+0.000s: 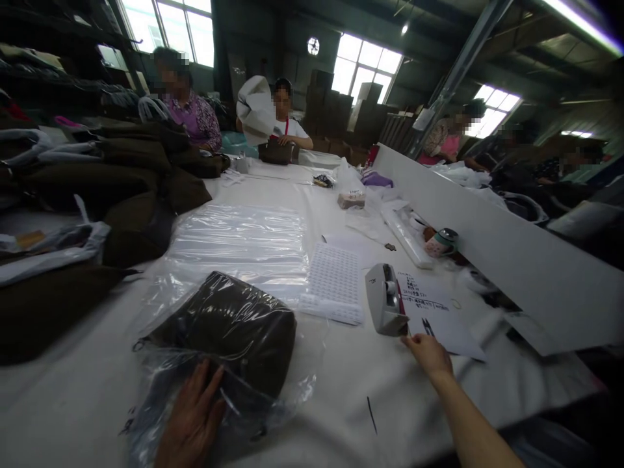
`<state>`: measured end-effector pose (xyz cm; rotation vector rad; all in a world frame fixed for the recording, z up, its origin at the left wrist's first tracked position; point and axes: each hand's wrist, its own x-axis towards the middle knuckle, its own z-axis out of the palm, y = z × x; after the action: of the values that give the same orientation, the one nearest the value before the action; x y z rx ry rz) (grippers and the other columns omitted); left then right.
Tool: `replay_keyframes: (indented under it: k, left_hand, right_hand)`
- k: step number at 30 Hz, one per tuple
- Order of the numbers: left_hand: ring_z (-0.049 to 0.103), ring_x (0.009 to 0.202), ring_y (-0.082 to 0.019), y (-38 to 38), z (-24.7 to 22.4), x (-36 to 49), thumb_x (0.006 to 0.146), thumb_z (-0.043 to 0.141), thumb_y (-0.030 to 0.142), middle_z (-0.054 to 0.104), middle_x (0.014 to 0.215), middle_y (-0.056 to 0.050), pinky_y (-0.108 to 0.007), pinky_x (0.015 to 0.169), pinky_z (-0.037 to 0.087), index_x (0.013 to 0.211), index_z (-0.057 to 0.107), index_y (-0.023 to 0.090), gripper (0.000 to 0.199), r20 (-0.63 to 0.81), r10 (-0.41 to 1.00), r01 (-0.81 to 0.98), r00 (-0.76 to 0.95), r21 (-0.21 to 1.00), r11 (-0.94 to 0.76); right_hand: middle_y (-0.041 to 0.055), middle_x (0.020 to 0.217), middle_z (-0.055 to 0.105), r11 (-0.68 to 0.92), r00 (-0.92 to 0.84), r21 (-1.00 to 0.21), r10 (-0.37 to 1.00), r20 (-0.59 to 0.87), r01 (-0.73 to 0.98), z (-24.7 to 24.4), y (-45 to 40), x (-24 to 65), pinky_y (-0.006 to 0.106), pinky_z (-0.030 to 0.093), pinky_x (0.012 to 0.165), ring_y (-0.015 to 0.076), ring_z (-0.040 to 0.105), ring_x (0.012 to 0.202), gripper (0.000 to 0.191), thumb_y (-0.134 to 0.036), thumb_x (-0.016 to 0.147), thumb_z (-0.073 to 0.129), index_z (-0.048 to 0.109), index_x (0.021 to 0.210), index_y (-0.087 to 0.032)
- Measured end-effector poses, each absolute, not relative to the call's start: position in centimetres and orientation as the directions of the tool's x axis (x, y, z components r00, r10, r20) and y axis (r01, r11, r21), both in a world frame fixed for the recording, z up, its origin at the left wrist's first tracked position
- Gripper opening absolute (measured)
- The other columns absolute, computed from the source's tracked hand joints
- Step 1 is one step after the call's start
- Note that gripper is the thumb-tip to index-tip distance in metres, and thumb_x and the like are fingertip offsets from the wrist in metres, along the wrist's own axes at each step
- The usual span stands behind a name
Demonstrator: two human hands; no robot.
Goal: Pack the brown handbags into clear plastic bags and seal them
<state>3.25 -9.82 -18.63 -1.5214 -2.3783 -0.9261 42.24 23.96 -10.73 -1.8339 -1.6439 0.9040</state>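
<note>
My left hand [192,416] lies with fingers stretched out on the clear plastic bag [170,383] near the front of the table. Inside that wrapping is a dark brown handbag [238,322], lying tilted. On the right, my right hand [429,353] pinches at the front lip of a grey tape dispenser [380,299], where the end of the tape [405,337] comes out; the tape itself barely shows. Beside the dispenser, a pair of black thread snips [428,326] rests on a handwritten sheet of paper [446,318].
A stack of flat clear bags [238,237] and a sheet of printed labels [335,279] lie beyond the wrapped handbag. More dark bags [97,169] are heaped at left. A white board [487,240] edges the right side, near a mug [441,242]. Co-workers sit farther back.
</note>
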Motion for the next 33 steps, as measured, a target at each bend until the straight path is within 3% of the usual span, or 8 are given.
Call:
replay_keyframes:
  k: [6, 10, 13, 17, 22, 27, 30, 33]
  left_hand:
    - [0.032, 0.130, -0.029, -10.5, -17.6, 3.9, 0.088, 0.044, 0.029, 0.021, 0.148, -0.006, -0.049, 0.103, 0.036, 0.139, 0.028, 0.030, 0.053, 0.451, 0.808, 0.909, -0.380, 0.343, 0.236]
    - [0.027, 0.133, -0.029, -10.8, -16.9, 4.1, 0.090, 0.044, 0.030, 0.026, 0.146, -0.012, -0.050, 0.104, 0.033, 0.135, 0.036, 0.025, 0.047, 0.374, 0.826, 0.880, -0.422, 0.388, 0.274]
    - [0.027, 0.133, -0.029, -11.1, -16.4, 4.5, 0.089, 0.046, 0.029, 0.025, 0.146, -0.012, -0.051, 0.104, 0.033, 0.136, 0.034, 0.027, 0.049, 0.347, 0.827, 0.859, -0.442, 0.428, 0.280]
    - [0.027, 0.132, -0.031, -11.4, -16.2, 4.7, 0.087, 0.049, 0.029, 0.024, 0.146, -0.012, -0.052, 0.103, 0.034, 0.136, 0.034, 0.029, 0.051, 0.324, 0.826, 0.837, -0.461, 0.469, 0.283]
    - [0.027, 0.132, -0.031, -11.0, -16.2, 4.9, 0.089, 0.046, 0.032, 0.024, 0.147, -0.012, -0.052, 0.102, 0.034, 0.137, 0.032, 0.031, 0.050, 0.321, 0.828, 0.838, -0.460, 0.466, 0.285]
    - [0.024, 0.133, -0.029, -13.6, -14.6, 4.2, 0.088, 0.048, 0.029, 0.033, 0.143, -0.008, -0.050, 0.106, 0.029, 0.130, 0.043, 0.028, 0.043, 0.424, 0.747, 0.804, -0.513, 0.542, 0.245]
    - [0.035, 0.127, -0.029, -16.6, -13.7, 1.7, 0.084, 0.053, 0.029, 0.044, 0.134, -0.008, -0.048, 0.104, 0.031, 0.120, 0.051, 0.025, 0.037, 0.303, 0.440, 0.457, -0.845, 0.837, 0.301]
    - [0.059, 0.095, -0.024, -17.5, -12.7, -0.9, 0.083, 0.053, 0.032, 0.057, 0.114, -0.010, -0.040, 0.079, 0.050, 0.114, 0.051, 0.020, 0.034, -0.396, 0.238, -0.375, -0.887, 0.918, 0.130]
  right_hand:
    - [-0.0002, 0.047, 0.055, 0.270, -0.514, -0.645, 0.828, -0.222, 0.714, -4.3, 20.0, 31.9, 0.026, 0.034, 0.049, 0.0157, 0.050, 0.049, 0.034, -0.051, 0.064, 0.064, 0.060, 0.052, -0.020]
    - [-0.0022, 0.048, 0.054, 0.511, -0.875, -0.717, 0.364, -0.320, 0.474, -0.7, 12.7, 17.6, 0.023, 0.033, 0.044, 0.0129, 0.048, 0.047, 0.029, -0.045, 0.070, 0.061, 0.060, 0.057, -0.019]
    - [-0.0022, 0.051, 0.057, 0.845, -0.949, -0.486, 0.076, -0.308, 0.225, -0.5, 6.7, 9.0, 0.022, 0.034, 0.045, 0.0127, 0.052, 0.049, 0.023, -0.041, 0.070, 0.064, 0.063, 0.059, -0.021]
    - [0.0077, 0.060, 0.064, 0.989, -0.954, -0.073, 0.103, -0.281, 0.128, -2.9, 3.1, 3.2, 0.028, 0.042, 0.057, 0.0216, 0.061, 0.062, 0.017, -0.032, 0.061, 0.073, 0.064, 0.057, -0.018]
    - [0.0162, 0.071, 0.066, 0.966, -0.940, 0.116, 0.251, -0.232, 0.229, -2.1, 7.7, 2.5, 0.039, 0.046, 0.061, 0.0328, 0.063, 0.071, 0.043, -0.049, 0.050, 0.080, 0.065, 0.071, -0.013]
    - [0.0134, 0.082, 0.065, 0.899, -0.916, 0.194, 0.401, -0.007, 0.392, 1.3, 12.3, 9.5, 0.040, 0.049, 0.063, 0.0309, 0.061, 0.083, 0.036, -0.038, 0.076, 0.064, 0.058, 0.103, -0.014]
    - [0.0115, 0.101, 0.062, 0.984, -0.972, 0.041, 0.163, 0.170, 0.172, -0.5, 8.4, 15.8, 0.037, 0.051, 0.075, 0.0248, 0.058, 0.092, 0.033, -0.029, 0.084, 0.053, 0.052, 0.114, -0.017]
    - [0.0093, 0.120, 0.056, 0.991, -0.948, 0.043, -0.135, 0.288, -0.128, -5.8, 1.6, 19.5, 0.036, 0.043, 0.093, 0.0241, 0.046, 0.116, 0.044, -0.012, 0.080, 0.046, 0.048, 0.123, -0.017]
